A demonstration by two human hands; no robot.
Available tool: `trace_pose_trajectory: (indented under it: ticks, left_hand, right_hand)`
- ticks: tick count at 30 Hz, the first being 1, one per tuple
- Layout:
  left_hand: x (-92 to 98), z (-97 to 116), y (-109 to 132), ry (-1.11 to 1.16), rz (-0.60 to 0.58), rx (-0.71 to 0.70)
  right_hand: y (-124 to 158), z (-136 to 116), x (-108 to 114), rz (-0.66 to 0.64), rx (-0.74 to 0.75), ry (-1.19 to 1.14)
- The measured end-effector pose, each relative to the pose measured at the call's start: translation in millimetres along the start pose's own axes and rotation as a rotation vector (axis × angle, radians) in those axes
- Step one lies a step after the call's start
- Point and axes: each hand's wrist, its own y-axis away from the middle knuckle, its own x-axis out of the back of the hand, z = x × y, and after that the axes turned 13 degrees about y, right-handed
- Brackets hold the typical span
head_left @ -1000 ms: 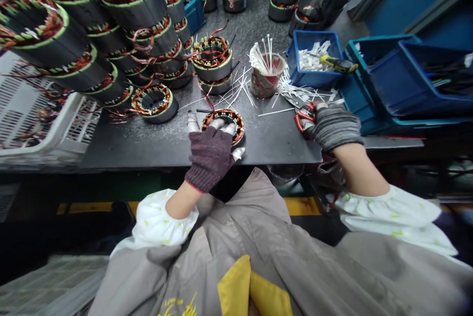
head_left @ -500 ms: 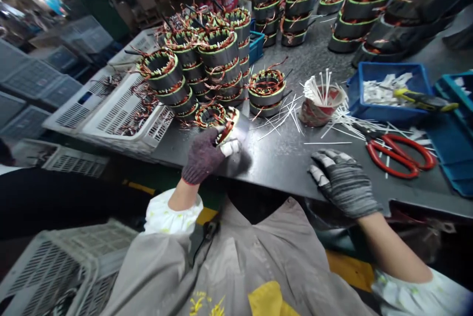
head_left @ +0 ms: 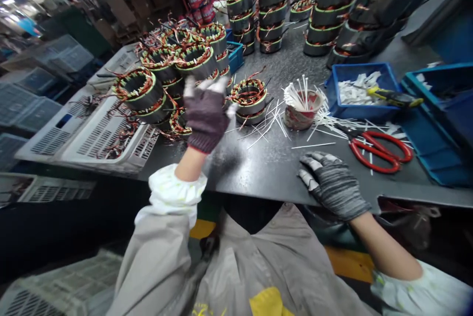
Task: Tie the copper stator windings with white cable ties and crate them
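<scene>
My left hand [head_left: 205, 111], in a dark purple glove with white fingertips, is raised above the dark table [head_left: 266, 163]. It hovers in front of stacks of copper-wound stators [head_left: 192, 57]. The hand is smeared by motion, and anything it holds is hidden behind it. A short stack of two stators [head_left: 251, 99] stands just right of it, and a single low stator [head_left: 179, 123] lies to its lower left. My right hand [head_left: 332, 183], in a grey striped glove, rests on the table near its front edge, fingers loosely stretched left, holding nothing. Red-handled scissors [head_left: 380, 151] lie to its upper right.
A cup of white cable ties [head_left: 301, 104] stands mid-table with loose ties scattered around it. A blue bin [head_left: 360, 109] holds white pieces and a yellow-handled tool [head_left: 391, 95]; more blue bins [head_left: 443, 124] sit right. A white crate [head_left: 99, 131] sits left. Tall stator stacks [head_left: 332, 6] and another person are at the back.
My left hand lifted the stator off the table and swung up and left toward the stacks. My right hand let go of the red scissors and settled near the table's front edge. The view turned left.
</scene>
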Motion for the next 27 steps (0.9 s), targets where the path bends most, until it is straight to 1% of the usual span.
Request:
trace_pose_trajectory:
  ticks: [1, 2, 3, 4, 5, 6, 7, 8, 10, 12, 14, 16, 18, 19, 20, 21, 23, 24, 25, 26, 27]
  left_hand:
    - [-14.4, 10.5, -13.9, 0.026, -0.048, -0.061]
    - [-30.2, 18.6, -28.1, 0.034, -0.123, -0.085]
    - [-45.9, 23.8, -41.9, 0.032, -0.222, -0.081]
    - [-60.2, 26.2, -54.3, 0.038, -0.331, -0.039]
    - [-71.6, 26.1, -64.5, 0.061, -0.415, 0.009]
    - [-79.0, 24.4, -72.0, 0.095, -0.47, 0.057]
    - [-82.1, 22.0, -76.2, 0.139, -0.489, 0.102]
    - [-80.7, 19.9, -76.9, 0.183, -0.475, 0.14]
    - [-67.5, 19.4, -67.7, 0.25, -0.407, 0.192]
    - [-48.0, 25.7, -45.6, 0.278, -0.366, 0.175]
    - [-32.5, 38.6, -14.0, 0.266, -0.371, 0.059]
    - [-26.3, 56.9, 22.2, 0.233, -0.434, -0.047]
    - [-26.8, 78.2, 58.8, 0.215, -0.506, -0.079]
    - [-26.8, 88.7, 76.7, 0.217, -0.49, -0.074]
    - [-25.2, 98.3, 94.2, 0.232, -0.434, -0.063]
    - [-21.3, 106.2, 111.5, 0.261, -0.349, -0.06]
    - [-7.3, 114.2, 145.3, 0.389, -0.178, -0.125]
    - [0.9, 113.8, 161.5, 0.482, -0.135, -0.19]
    - [8.1, 110.5, 176.8, 0.575, -0.122, -0.25]
    - [13.0, 104.8, 190.6, 0.632, -0.135, -0.256]
    - [14.7, 97.3, 202.4, 0.638, -0.151, -0.225]
  right_hand:
    - [-0.4, -0.1, 0.1, 0.003, -0.004, 0.001]
    - [-0.6, -0.1, 0.1, 0.009, -0.006, 0.002]
    - [-0.8, -0.1, 0.2, 0.017, -0.007, 0.003]
    - [-0.8, -0.1, 0.2, 0.024, -0.008, 0.003]
    - [-0.9, 0.0, 0.4, 0.028, -0.008, 0.0]
    - [-1.0, 0.1, 0.8, 0.028, -0.01, -0.005]
    - [-1.2, 0.3, 1.4, 0.026, -0.012, -0.012]
    - [-1.4, 0.6, 2.1, 0.021, -0.014, -0.021]
    - [-2.0, 1.1, 3.8, 0.009, -0.02, -0.047]
    - [-2.9, 1.2, 5.5, 0.0, -0.029, -0.075]
    - [-4.1, 0.5, 7.0, -0.016, -0.031, -0.092]
    - [-5.2, 0.1, 8.2, -0.035, -0.035, -0.096]
    - [-5.1, 1.1, 9.4, -0.051, -0.046, -0.094]
    - [-4.3, 2.3, 10.4, -0.053, -0.053, -0.099]
    - [-2.8, 3.6, 11.8, -0.048, -0.064, -0.111]
    - [-0.9, 4.5, 13.8, -0.031, -0.084, -0.13]
    - [2.5, 2.2, 19.9, 0.049, -0.155, -0.176]
    - [2.8, -2.7, 24.0, 0.099, -0.19, -0.199]
    - [1.2, -10.6, 28.5, 0.136, -0.206, -0.222]
    - [-2.6, -21.6, 33.2, 0.151, -0.192, -0.245]
    - [-9.0, -35.1, 38.0, 0.136, -0.146, -0.268]
